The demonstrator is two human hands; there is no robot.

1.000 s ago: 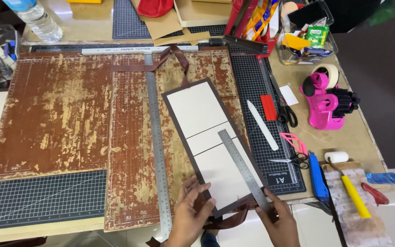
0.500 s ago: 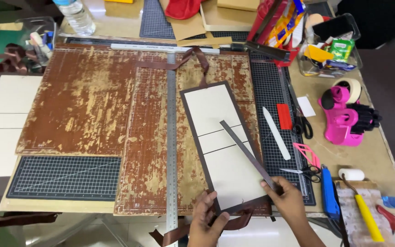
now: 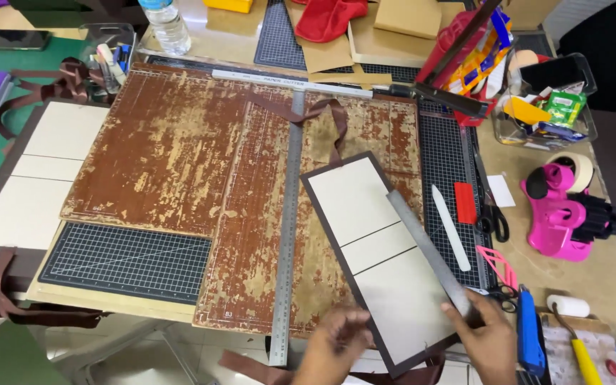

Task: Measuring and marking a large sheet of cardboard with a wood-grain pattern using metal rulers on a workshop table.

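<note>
We are pressing our left hand (image 3: pixel 336 342) down at the six o'clock edge of the view, fingers together and flat on the near corner of the brown-bordered board (image 3: pixel 383 260), a long panel faced with three cream cards. That board is lying tilted on the worn brown cutting board (image 3: pixel 180 157), running from the centre toward five o'clock. Our right hand (image 3: pixel 490 339), at five o'clock, is holding the lower end of a short steel ruler (image 3: pixel 429 249), fingers closed over it; the ruler is lying along the board's right edge, slanting up toward twelve. Just left of the panel, a long steel ruler (image 3: pixel 288 228) is lying straight from twelve to six. A brown ribbon (image 3: pixel 326 117) is looping off the panel's far end. At three o'clock a pink tape dispenser (image 3: pixel 561 214) is sitting well apart from us, and a blue knife (image 3: pixel 527 335) is lying just beside our right hand. At nine o'clock a second bordered panel (image 3: pixel 37 178) is resting.
</note>
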